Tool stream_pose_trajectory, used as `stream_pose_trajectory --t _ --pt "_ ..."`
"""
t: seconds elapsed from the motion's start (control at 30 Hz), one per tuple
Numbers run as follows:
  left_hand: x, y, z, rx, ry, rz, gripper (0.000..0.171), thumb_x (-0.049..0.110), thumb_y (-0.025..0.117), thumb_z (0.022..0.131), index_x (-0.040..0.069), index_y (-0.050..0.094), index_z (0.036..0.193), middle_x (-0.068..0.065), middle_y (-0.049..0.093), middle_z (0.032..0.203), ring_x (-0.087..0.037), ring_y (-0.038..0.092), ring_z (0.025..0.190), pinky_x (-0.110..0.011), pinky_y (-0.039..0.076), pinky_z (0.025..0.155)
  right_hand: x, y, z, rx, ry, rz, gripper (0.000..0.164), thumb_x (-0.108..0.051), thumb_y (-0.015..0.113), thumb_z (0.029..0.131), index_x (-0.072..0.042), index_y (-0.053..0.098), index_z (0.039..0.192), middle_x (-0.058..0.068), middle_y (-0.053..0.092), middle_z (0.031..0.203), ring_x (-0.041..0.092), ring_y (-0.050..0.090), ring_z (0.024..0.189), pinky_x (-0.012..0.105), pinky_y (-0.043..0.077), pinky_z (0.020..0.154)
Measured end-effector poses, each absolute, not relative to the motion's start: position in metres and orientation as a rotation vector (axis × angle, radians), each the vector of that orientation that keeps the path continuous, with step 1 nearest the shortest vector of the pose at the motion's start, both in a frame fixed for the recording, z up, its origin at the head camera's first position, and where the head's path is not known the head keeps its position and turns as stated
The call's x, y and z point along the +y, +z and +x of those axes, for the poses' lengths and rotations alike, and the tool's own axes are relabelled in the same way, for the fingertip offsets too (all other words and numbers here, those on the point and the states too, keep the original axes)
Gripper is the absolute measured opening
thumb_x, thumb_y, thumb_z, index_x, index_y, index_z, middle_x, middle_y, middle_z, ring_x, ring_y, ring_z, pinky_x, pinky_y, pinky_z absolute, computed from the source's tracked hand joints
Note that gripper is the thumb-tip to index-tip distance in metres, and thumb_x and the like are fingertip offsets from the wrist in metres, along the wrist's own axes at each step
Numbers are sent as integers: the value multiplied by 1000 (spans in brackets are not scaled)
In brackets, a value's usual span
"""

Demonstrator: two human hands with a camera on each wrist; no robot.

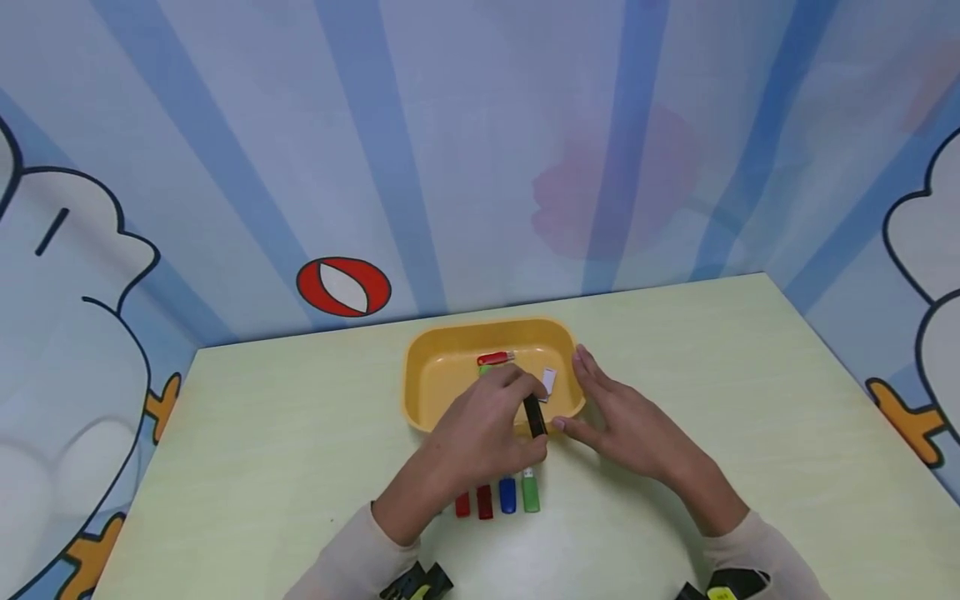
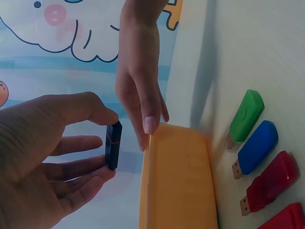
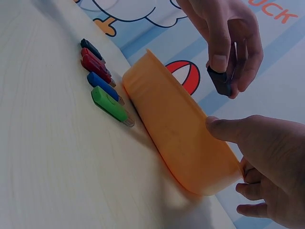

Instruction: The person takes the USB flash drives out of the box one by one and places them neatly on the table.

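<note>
The left hand (image 1: 483, 425) shows its back to the head view, its thumb (image 1: 528, 454) set opposite the fingertips (image 2: 110, 171) in a pinch, with the bare left wrist (image 1: 405, 512) trailing behind those fingers toward the body. Just to the right of that pinch and apart from it, the right hand (image 1: 637, 425) has its thumb (image 1: 577, 432) stretched toward the left fingertips and its fingers (image 1: 592, 375) reaching forward, a wide gap between them. Behind both sets of fingers, the left forearm (image 1: 345, 554) and right forearm (image 1: 765, 554) angle inward in pale sleeves.
</note>
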State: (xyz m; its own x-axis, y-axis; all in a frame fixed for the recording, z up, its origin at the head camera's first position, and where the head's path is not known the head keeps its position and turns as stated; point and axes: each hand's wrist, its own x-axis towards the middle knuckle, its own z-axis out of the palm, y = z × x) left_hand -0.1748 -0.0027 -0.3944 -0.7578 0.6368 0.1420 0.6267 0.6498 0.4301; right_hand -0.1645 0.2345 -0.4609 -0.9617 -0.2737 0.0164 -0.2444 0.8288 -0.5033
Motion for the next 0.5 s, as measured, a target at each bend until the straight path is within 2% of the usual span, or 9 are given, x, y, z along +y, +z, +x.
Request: stream_pose_trajectory --t 0.3,0.5 --pt "3 -399 -168 2803 671 1131 44 30 87 86 14 71 125 -1 70 125 -13 64 110 -30 58 100 236 -461 -164 2934 -828 -404 105 -66 62 99 -11 9 171 8 11 179 42 45 151 61 46 114" --pt "6 -403 -164 2782 647 1197 38 28 86 86 15 72 118 1 68 117 -10 61 102 -24 57 93 237 -462 -163 2941 -826 -426 102 -64 62 100 -8 13 170 8 8 179 41 40 155 61 44 116"
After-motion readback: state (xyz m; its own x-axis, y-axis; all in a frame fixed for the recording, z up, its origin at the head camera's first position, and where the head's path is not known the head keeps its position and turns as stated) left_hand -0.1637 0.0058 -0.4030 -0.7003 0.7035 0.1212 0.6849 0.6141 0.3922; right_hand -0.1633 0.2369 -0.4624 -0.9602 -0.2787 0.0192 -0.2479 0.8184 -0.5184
